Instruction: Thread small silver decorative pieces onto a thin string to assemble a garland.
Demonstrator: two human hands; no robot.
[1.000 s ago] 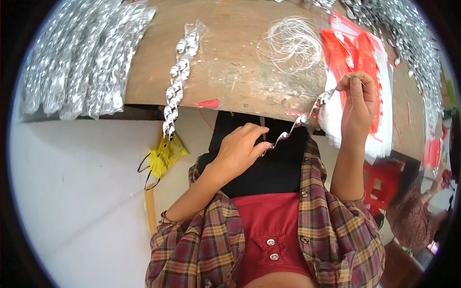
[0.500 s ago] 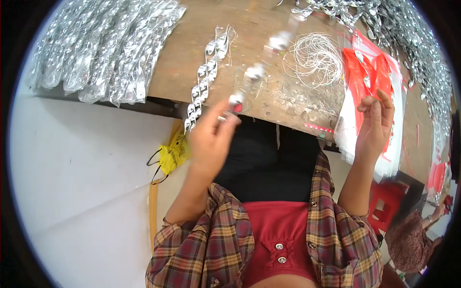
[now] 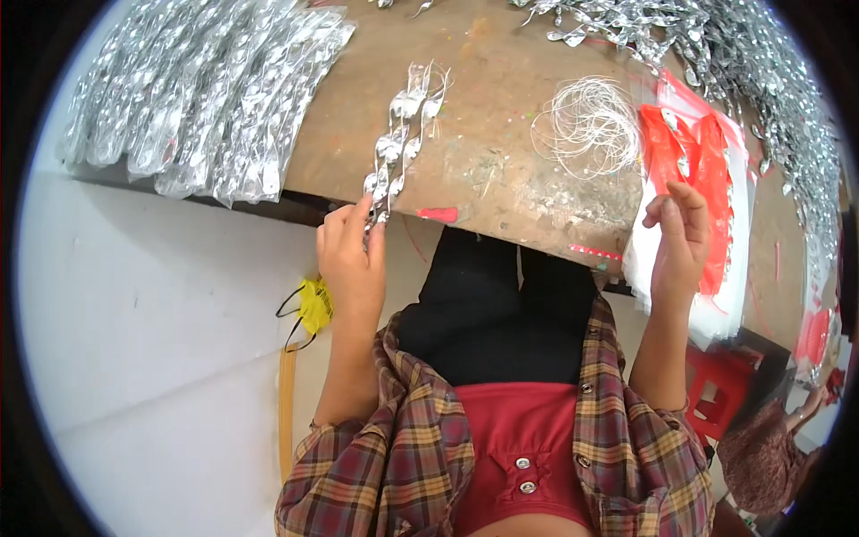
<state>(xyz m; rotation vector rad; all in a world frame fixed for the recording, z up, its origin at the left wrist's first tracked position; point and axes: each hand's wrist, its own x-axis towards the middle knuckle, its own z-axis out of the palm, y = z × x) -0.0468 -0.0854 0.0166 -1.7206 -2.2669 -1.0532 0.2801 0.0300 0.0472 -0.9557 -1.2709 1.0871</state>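
Note:
My left hand [image 3: 352,259] is at the table's front edge, its thumb and fingers closed on the lower end of silver twisted strands [image 3: 390,148]. The strands lie side by side up the table, with thin white strings at their far end. My right hand [image 3: 682,237] hovers over a stack of white and clear plastic sleeves [image 3: 649,259]. Its fingers are loosely bent and apart, with nothing visible between them. Beside those fingers, red plastic packaging [image 3: 713,179] with silver pieces lies on the stack.
Packed silver strands in clear sleeves [image 3: 206,107] cover the table's far left. A coil of white string [image 3: 591,125] lies right of centre. Loose silver strands [image 3: 725,54] heap at the back right. A red scrap [image 3: 438,215] sits at the front edge. Another person [image 3: 765,456] is at lower right.
My left hand has moved left and slightly down, from a blurred silver strand swinging over the table to the lower end of the strands. My right hand has dropped slightly, its fingers still bent.

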